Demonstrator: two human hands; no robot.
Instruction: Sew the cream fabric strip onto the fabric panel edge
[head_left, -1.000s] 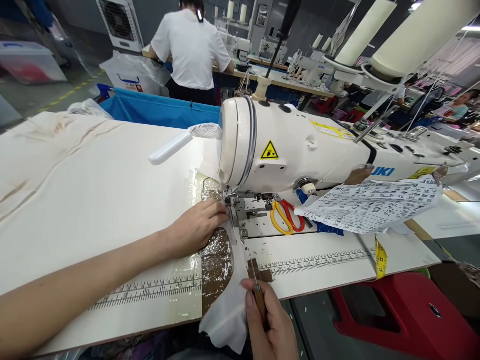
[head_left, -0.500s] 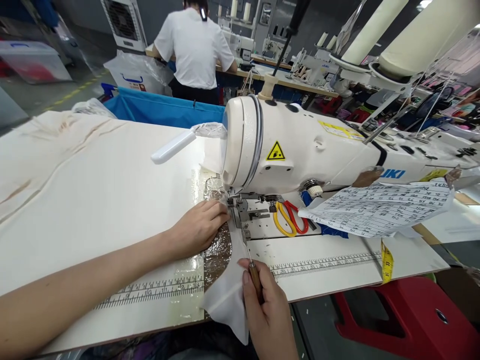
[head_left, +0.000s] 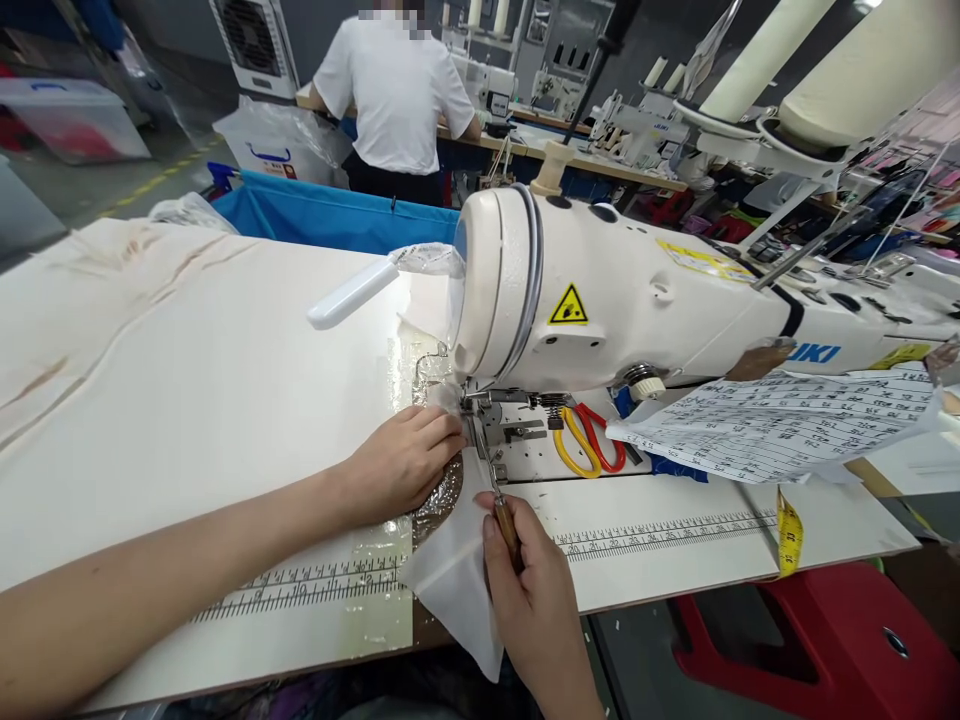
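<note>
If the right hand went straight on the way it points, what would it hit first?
Probably the presser foot, just ahead of the awl in the right hand, though depth is unclear there.

Grey wall (head_left: 322,25), blue bin (head_left: 322,210), red stool (head_left: 847,640), bkgd.

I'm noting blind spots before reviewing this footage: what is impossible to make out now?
All in the head view:
- What lies under the left hand: covered by it.
- Lower end of the pointed tool's handle: inside the right hand.
- Scissors' blades: behind the sewing machine.
- Writing on the paper sheet: too small and blurred.
- Large thread cone's top: cut off by the picture's edge.
</note>
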